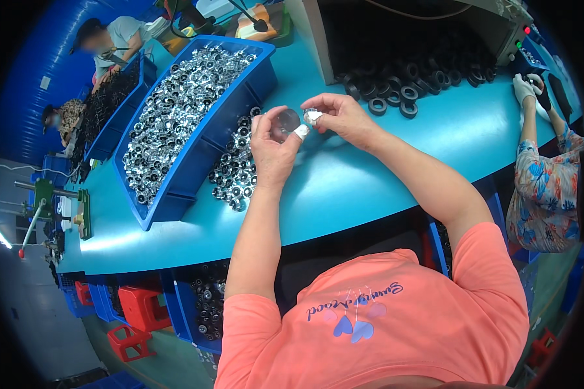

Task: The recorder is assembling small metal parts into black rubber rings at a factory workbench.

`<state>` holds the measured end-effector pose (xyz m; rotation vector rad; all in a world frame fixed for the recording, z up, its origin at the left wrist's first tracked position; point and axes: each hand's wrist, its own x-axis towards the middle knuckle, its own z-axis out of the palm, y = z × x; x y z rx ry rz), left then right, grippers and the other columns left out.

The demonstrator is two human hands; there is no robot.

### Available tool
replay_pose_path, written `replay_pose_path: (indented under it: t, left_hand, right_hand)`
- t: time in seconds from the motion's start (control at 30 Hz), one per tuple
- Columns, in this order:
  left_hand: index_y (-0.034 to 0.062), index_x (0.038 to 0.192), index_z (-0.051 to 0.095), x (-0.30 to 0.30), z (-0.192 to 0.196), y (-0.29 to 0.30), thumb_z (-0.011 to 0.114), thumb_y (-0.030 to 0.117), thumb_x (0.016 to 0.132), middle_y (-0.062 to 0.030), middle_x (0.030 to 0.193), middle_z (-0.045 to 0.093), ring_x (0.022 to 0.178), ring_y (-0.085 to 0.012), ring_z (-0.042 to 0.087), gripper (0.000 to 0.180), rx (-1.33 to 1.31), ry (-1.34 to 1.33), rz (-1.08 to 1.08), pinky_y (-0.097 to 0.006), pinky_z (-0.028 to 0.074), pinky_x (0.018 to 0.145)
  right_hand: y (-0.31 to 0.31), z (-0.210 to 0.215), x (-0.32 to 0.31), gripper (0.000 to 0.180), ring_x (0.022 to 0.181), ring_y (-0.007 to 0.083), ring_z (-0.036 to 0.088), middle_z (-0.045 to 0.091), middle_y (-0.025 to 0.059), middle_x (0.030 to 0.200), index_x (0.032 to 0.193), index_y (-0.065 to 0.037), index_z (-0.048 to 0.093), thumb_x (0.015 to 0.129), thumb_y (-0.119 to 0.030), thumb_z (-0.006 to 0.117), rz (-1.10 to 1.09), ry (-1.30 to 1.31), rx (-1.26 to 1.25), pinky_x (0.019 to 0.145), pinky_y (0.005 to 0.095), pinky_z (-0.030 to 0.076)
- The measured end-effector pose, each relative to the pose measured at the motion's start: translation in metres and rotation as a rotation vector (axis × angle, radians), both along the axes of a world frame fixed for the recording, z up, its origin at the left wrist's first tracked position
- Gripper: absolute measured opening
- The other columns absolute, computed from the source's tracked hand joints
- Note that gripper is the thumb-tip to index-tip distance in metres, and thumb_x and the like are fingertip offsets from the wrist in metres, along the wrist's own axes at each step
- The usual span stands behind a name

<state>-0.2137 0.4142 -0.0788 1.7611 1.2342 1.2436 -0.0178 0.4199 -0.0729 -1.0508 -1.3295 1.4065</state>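
Observation:
My left hand [272, 150] is closed round a dark, glossy round part [284, 124], held just above the table. Across a small gap, my right hand [349, 120] pinches a small dark and silvery piece [309, 111] between thumb and fingers. Its exact kind is too small to make out. White wrapping covers both thumbs. Beside my left wrist lies a loose pile of small shiny metal-and-black round fittings [235, 175] on the turquoise table [318, 188].
A long blue bin [191, 155] heaped with the same fittings stands at the left. Black rings [409, 93] spill from a dark box-like opening [328, 45] at the back. A green hand press [45, 198] stands far left. One gloved co-worker [542, 188] is at right, others far left.

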Motion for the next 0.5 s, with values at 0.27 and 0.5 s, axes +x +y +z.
replay_pose_path:
  t: [0.27, 0.5]
  left_hand:
    - [0.0026, 0.119, 0.064, 0.0, -0.012, 0.003, 0.072, -0.006, 0.076, -0.0081, 0.115, 0.057, 0.1, -0.0195, 0.066, 0.044, -0.011, -0.105, 0.02, -0.03, 0.055, 0.086]
    - [0.0018, 0.122, 0.065, 0.001, -0.011, 0.004, 0.075, -0.006, 0.078, -0.0027, 0.108, 0.063, 0.086, -0.0071, 0.062, 0.046, 0.01, -0.072, 0.036, -0.022, 0.052, 0.074]
  right_hand:
    - [0.001, -0.002, -0.003, 0.039, 0.086, 0.0061, 0.062, 0.069, 0.0017, 0.097, 0.121, -0.003, 0.07, 0.083, -0.003, 0.074, -0.003, -0.024, 0.043, 0.081, 0.0226, 0.052]
    - [0.002, -0.006, -0.003, 0.042, 0.086, 0.0058, 0.062, 0.067, 0.0005, 0.096, 0.122, -0.002, 0.068, 0.081, 0.0, 0.075, -0.011, 0.001, 0.068, 0.081, 0.0226, 0.053]
